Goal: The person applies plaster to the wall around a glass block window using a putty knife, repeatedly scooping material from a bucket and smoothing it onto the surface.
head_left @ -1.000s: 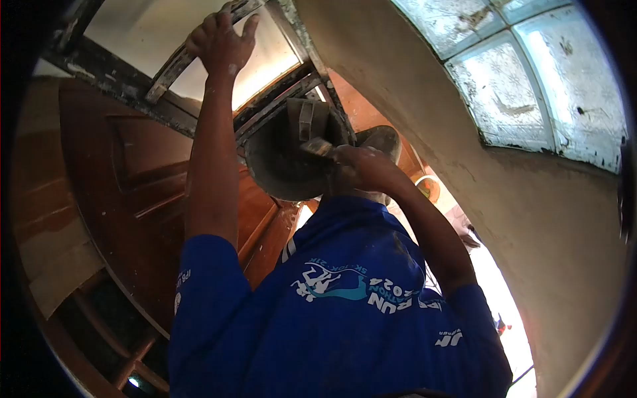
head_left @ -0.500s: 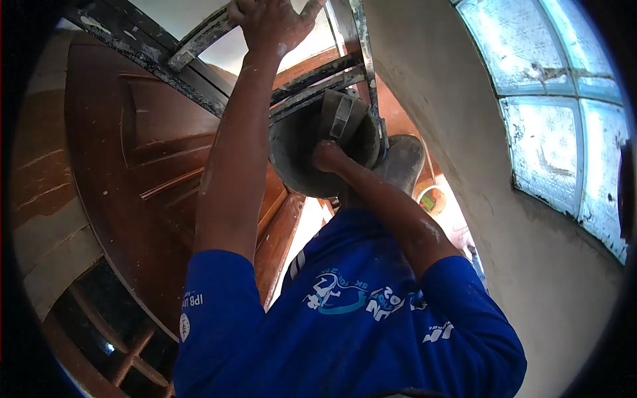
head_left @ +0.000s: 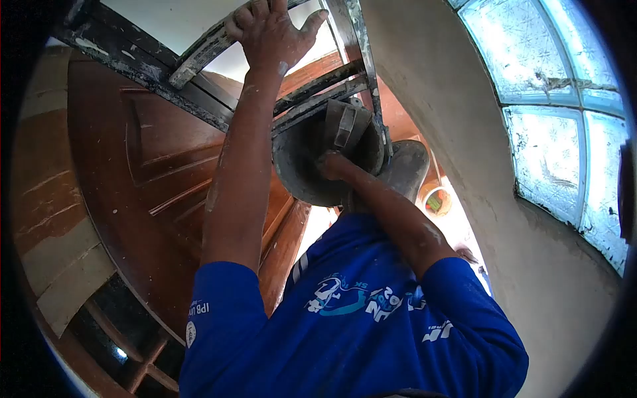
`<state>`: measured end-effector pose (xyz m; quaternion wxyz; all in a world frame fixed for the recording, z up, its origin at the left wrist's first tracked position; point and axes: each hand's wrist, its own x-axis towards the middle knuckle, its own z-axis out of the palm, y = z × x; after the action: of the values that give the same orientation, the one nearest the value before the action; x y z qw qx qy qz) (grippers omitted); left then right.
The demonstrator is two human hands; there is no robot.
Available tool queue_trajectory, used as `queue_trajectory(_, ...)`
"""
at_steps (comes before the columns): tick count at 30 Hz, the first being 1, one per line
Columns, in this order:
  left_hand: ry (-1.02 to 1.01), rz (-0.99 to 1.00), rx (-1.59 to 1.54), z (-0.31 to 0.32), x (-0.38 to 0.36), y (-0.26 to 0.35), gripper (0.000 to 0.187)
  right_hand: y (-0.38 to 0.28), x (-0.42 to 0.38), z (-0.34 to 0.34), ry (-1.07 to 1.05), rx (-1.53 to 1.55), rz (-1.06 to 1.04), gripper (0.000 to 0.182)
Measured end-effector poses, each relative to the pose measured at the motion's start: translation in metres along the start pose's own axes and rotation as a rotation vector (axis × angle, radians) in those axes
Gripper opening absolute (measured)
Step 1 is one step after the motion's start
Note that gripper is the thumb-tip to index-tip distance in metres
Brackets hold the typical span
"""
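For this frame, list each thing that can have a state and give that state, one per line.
Left hand: raised, gripping a ladder rung.
Right hand: reaching into the bucket; grip not visible.
Bucket: tilted, hung against the ladder, mortar-stained.
Ladder: leaning, spattered with mortar.
Wooden door: open, swung aside from the bright doorway.
Window: shut, panes frosted, frame smeared with plaster.

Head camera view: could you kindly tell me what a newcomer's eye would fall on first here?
First, the left hand raised at the top centre, its fingers gripping a grey, mortar-spattered bar. Just right of it, the right hand reaches into a dark bucket in the middle of the view. The blue shirt fills the bottom, with patterned glass blocks in the plastered wall on the right.
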<state>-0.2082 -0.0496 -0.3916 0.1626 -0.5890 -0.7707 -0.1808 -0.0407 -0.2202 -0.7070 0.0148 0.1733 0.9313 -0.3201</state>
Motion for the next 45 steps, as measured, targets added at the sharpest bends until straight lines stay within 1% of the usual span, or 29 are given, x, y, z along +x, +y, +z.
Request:
queue_trajectory(1,0.003,-0.005,0.015,0.001,-0.001,0.000,0.075,0.003,-0.003,0.001,-0.026,0.018,-0.049,0.027)
queue_trajectory(2,0.006,-0.011,0.030,0.001,-0.002,0.001,0.075,-0.006,-0.014,-0.019,0.011,0.189,0.086,0.029)
queue_trajectory(4,-0.054,-0.035,0.026,0.001,-0.002,0.001,0.078,-0.042,-0.045,-0.108,0.093,0.520,0.352,0.034)
queue_trajectory(6,-0.035,-0.004,0.038,0.008,-0.002,-0.007,0.079,-0.049,-0.077,-0.154,0.000,0.766,0.371,0.029)
queue_trajectory(8,0.053,0.096,0.054,0.025,-0.002,-0.021,0.080,-0.081,-0.115,-0.218,-0.026,1.178,0.555,0.036)
queue_trajectory(9,0.027,0.071,-0.002,0.018,-0.001,-0.017,0.082,-0.083,-0.135,-0.221,0.023,1.309,0.513,0.037)
queue_trajectory(11,-0.001,0.039,0.051,0.020,0.000,-0.015,0.083,-0.086,-0.172,-0.229,0.128,1.563,0.412,0.040)
queue_trajectory(12,-0.031,0.024,0.066,0.019,0.001,-0.015,0.083,-0.089,-0.185,-0.243,0.066,1.589,0.419,0.044)
queue_trajectory(14,0.040,0.051,0.048,0.026,0.000,-0.018,0.082,-0.095,-0.206,-0.239,0.216,1.625,0.381,0.046)
queue_trajectory(15,-0.075,-0.007,0.078,0.024,0.001,-0.017,0.086,-0.105,-0.219,-0.244,0.279,1.679,0.392,0.047)
queue_trajectory(16,-0.040,0.003,0.036,0.048,0.000,-0.033,0.091,-0.113,-0.232,-0.249,0.345,1.732,0.400,0.048)
queue_trajectory(17,-0.152,-0.027,0.077,0.051,0.002,-0.036,0.093,-0.123,-0.239,-0.250,0.418,1.729,0.382,0.050)
queue_trajectory(18,-0.059,0.062,-0.049,0.051,0.005,-0.041,0.092,-0.130,-0.250,-0.257,0.444,1.666,0.357,0.051)
queue_trajectory(19,-0.036,0.104,-0.017,0.041,0.005,-0.037,0.087,-0.137,-0.263,-0.265,0.463,1.604,0.335,0.051)
queue_trajectory(22,0.024,0.096,-0.001,0.018,0.000,-0.014,0.071,-0.155,-0.292,-0.272,0.794,1.032,0.271,0.051)
queue_trajectory(25,0.115,-0.042,-0.661,-0.025,-0.042,0.049,0.059,-0.184,-0.325,-0.284,1.022,1.042,0.498,0.051)
queue_trajectory(26,-0.002,-0.070,-0.796,-0.053,-0.063,0.085,0.055,-0.188,-0.341,-0.282,1.031,0.877,0.647,0.055)
queue_trajectory(27,-0.123,-0.104,-0.929,-0.088,-0.086,0.124,0.051,-0.200,-0.355,-0.296,0.938,0.928,0.909,0.050)
queue_trajectory(28,-0.227,-0.154,-1.046,-0.113,-0.110,0.156,0.044,-0.204,-0.364,-0.294,1.020,0.734,0.980,0.046)
queue_trajectory(29,-0.351,-0.125,-1.336,-0.108,-0.141,0.173,0.036,-0.206,-0.372,-0.291,1.089,0.536,1.044,0.043)
queue_trajectory(30,-0.432,0.191,-1.077,-0.140,-0.155,0.195,0.034,-0.213,-0.379,-0.300,1.068,0.368,1.065,0.041)
queue_trajectory(31,-0.395,0.502,-1.346,-0.122,-0.173,0.211,0.037,-0.221,-0.385,-0.311,1.042,0.200,1.078,0.039)
queue_trajectory(32,-0.458,0.649,-1.275,-0.134,-0.185,0.232,0.040,-0.223,-0.392,-0.312,1.029,0.137,1.096,0.039)
queue_trajectory(34,-0.676,0.675,-1.398,-0.145,-0.210,0.267,0.051,-0.223,-0.398,-0.314,0.996,0.073,1.149,0.038)
queue_trajectory(35,-0.688,0.662,-1.419,-0.147,-0.218,0.280,0.054,-0.223,-0.400,-0.314,0.979,0.043,1.175,0.037)
queue_trajectory(36,-0.702,0.648,-1.441,-0.145,-0.225,0.291,0.057,-0.217,-0.402,-0.310,1.021,-0.046,1.107,0.037)
queue_trajectory(40,-0.725,0.620,-1.450,-0.126,-0.245,0.315,0.067,-0.206,-0.408,-0.305,1.020,0.041,1.105,0.038)
queue_trajectory(42,-0.757,0.580,-1.451,-0.118,-0.253,0.318,0.066,-0.194,-0.413,-0.295,1.016,0.107,1.112,0.038)
queue_trajectory(45,-0.752,0.554,-1.448,-0.105,-0.260,0.321,0.065,-0.182,-0.413,-0.285,0.990,0.057,1.081,0.037)
